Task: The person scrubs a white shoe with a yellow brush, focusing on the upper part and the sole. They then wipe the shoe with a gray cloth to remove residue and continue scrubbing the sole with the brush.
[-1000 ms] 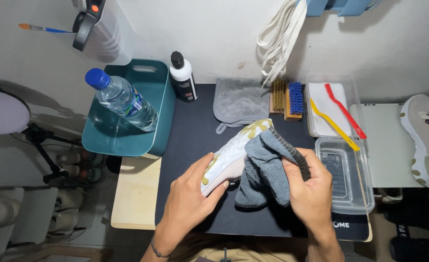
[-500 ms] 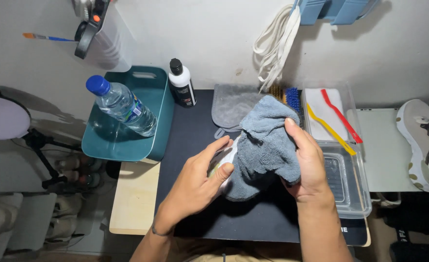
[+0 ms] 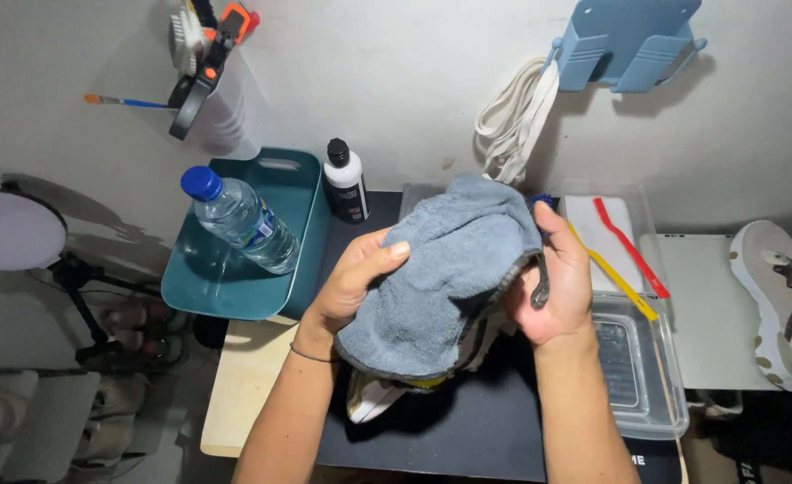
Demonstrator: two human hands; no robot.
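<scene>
A: Where are your hands rn?

B: Both up over the black mat (image 3: pixel 468 430), mid-scene. Your left hand (image 3: pixel 356 278) is on the left side of the grey towel (image 3: pixel 441 278), fingers curled over it, thumb on top, so it's clamped on the cloth. Your right hand (image 3: pixel 557 282) grips the towel's right edge, closed on it, w/ a dark loop of trim showing by the thumb.

A: And the shoe?

B: The white shoe (image 3: pixel 374 399) sits under the towel, mostly covered. You only see its near end poking out below the cloth, white w/ a bit of yellow, above the mat. Can't tell which hand bears it.

A: What's around you?

B: Left: teal tray (image 3: pixel 279 179) w/ a clear water bottle (image 3: pixel 239 220), blue cap, lying tilted in it. Just right of the tray, far side, a small black-and-white bottle (image 3: pixel 347 184) stands upright. Right of your right hand: clear plastic box (image 3: pixel 647 367) w/ a red brush (image 3: pixel 629 246) and a yellow brush (image 3: pixel 615 282) lying across its far part. Further right, a second shoe (image 3: pixel 786 305), grey-white, on a pale surface. On the wall: white laces (image 3: pixel 517 121) hanging, a blue holder (image 3: pixel 629 40) far right.
</scene>
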